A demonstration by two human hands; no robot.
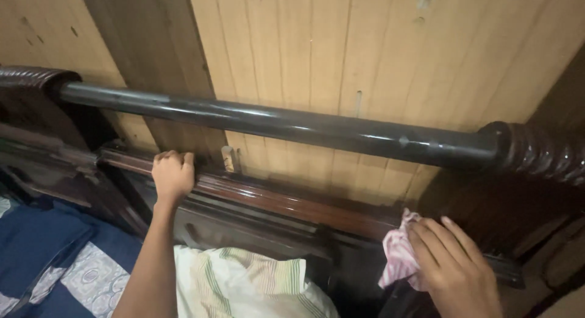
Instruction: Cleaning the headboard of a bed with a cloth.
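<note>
A pink-and-white striped cloth (399,254) is being pressed against the dark wooden headboard (286,202) by the right hand (454,269), fingers laid nearly flat over it, low at the right, just under the turned end post (536,150). The headboard's upper ledge is being gripped by the left hand (172,175), fingers curled over the edge, well apart from the cloth. A glossy dark rail (274,123) is running above both hands. A striped pillow (244,284) and blue bedding (42,251) are lying below.
</note>
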